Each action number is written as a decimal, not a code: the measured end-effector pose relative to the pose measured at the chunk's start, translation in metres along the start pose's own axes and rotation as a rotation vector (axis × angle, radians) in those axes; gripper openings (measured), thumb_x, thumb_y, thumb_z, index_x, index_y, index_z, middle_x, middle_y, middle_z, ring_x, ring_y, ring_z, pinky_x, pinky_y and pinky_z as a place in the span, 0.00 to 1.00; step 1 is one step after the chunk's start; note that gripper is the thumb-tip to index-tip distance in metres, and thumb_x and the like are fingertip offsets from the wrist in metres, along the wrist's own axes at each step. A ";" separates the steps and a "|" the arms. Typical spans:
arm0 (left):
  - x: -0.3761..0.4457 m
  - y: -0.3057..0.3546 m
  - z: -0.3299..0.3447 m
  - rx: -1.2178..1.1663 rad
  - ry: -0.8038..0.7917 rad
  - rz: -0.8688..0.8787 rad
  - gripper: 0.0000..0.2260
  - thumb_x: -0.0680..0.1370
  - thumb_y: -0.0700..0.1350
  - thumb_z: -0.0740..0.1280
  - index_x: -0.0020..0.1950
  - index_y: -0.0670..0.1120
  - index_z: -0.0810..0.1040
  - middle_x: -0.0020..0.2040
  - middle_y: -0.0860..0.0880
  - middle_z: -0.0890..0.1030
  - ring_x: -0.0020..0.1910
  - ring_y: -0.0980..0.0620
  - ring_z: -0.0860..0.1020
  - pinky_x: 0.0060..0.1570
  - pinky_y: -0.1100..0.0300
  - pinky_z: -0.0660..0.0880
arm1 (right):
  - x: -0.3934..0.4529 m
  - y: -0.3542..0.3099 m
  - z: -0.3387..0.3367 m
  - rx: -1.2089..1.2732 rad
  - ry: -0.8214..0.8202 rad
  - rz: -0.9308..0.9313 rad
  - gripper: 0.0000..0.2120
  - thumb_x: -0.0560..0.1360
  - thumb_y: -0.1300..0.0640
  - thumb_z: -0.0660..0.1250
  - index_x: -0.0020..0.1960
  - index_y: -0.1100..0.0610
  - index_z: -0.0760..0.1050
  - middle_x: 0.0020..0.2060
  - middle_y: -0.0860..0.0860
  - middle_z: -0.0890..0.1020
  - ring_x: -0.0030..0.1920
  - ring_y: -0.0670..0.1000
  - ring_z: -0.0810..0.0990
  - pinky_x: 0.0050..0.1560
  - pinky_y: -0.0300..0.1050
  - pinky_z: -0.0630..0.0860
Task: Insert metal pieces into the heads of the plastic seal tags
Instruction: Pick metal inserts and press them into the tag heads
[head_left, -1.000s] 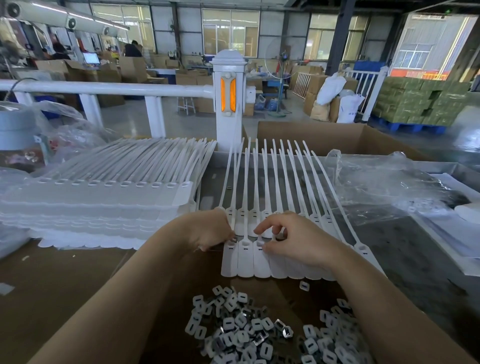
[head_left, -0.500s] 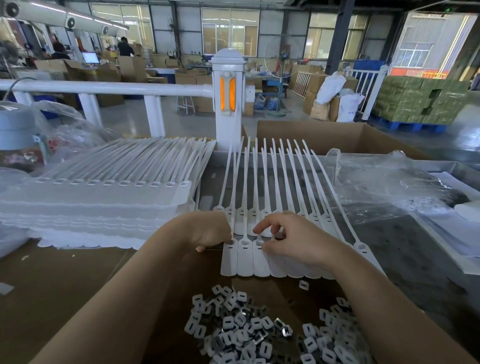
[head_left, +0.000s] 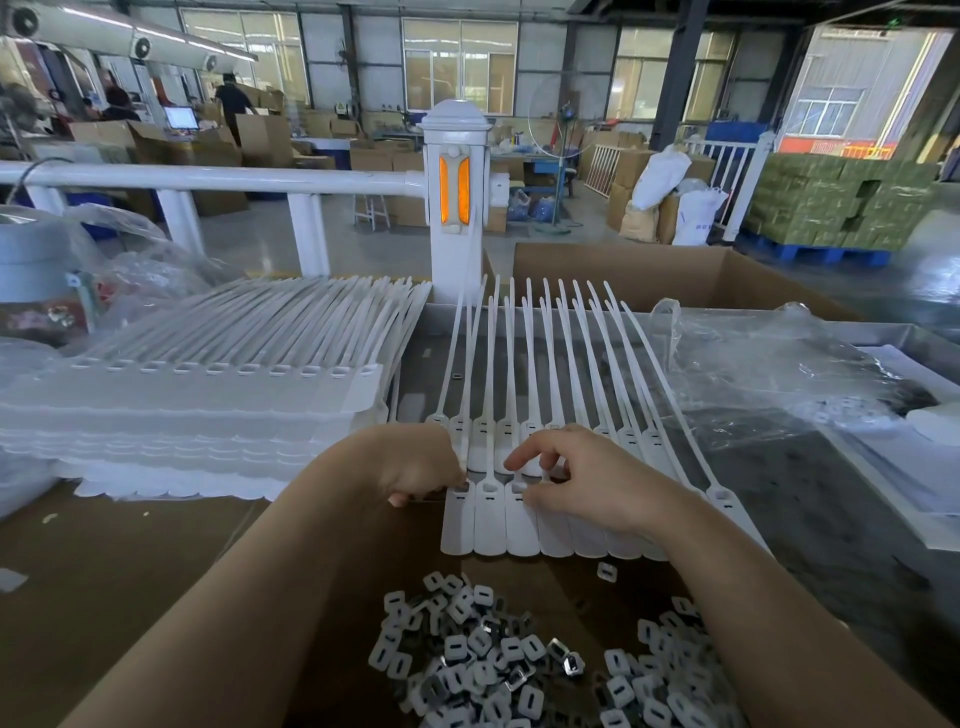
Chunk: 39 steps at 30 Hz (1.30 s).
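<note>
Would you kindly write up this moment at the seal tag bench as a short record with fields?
setting: workbench in a warehouse, white railing behind
work row: white seal tags laid side by side, tails pointing away
left hand: fingers curled at the row's left end, on the tag heads
right hand: over the row's middle, index finger extended, thumb on a tag head
supply: pile of metal pieces nearest the camera, one stray piece beside the row
stock: stacked tag sheets to the left
other: clear plastic bag to the right
</note>
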<state>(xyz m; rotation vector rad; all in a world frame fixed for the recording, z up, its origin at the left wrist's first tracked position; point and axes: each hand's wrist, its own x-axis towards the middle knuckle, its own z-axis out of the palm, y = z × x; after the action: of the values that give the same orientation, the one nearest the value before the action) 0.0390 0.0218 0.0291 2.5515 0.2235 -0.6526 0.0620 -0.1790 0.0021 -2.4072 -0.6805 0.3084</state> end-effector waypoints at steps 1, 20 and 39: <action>0.001 -0.001 0.000 0.025 0.014 0.011 0.10 0.82 0.47 0.62 0.54 0.39 0.76 0.37 0.46 0.72 0.31 0.51 0.69 0.28 0.63 0.67 | 0.000 0.000 0.000 -0.003 -0.002 -0.002 0.12 0.77 0.51 0.70 0.58 0.39 0.76 0.52 0.45 0.72 0.52 0.45 0.76 0.46 0.34 0.72; -0.016 0.025 0.008 0.105 0.298 0.435 0.04 0.78 0.49 0.69 0.46 0.51 0.79 0.41 0.55 0.80 0.39 0.58 0.77 0.40 0.66 0.72 | -0.001 -0.003 -0.003 0.022 -0.004 0.045 0.10 0.78 0.55 0.67 0.56 0.41 0.77 0.52 0.45 0.76 0.51 0.44 0.77 0.50 0.41 0.75; -0.031 0.054 0.057 0.170 0.136 0.803 0.05 0.76 0.46 0.71 0.49 0.50 0.86 0.46 0.58 0.83 0.48 0.59 0.78 0.53 0.56 0.78 | -0.007 0.004 -0.015 0.487 0.000 0.142 0.10 0.79 0.60 0.64 0.52 0.50 0.83 0.44 0.49 0.87 0.45 0.45 0.85 0.43 0.38 0.78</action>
<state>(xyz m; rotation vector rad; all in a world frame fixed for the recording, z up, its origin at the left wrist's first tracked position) 0.0038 -0.0548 0.0233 2.5334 -0.8041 -0.1853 0.0631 -0.1931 0.0122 -1.9890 -0.3791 0.4732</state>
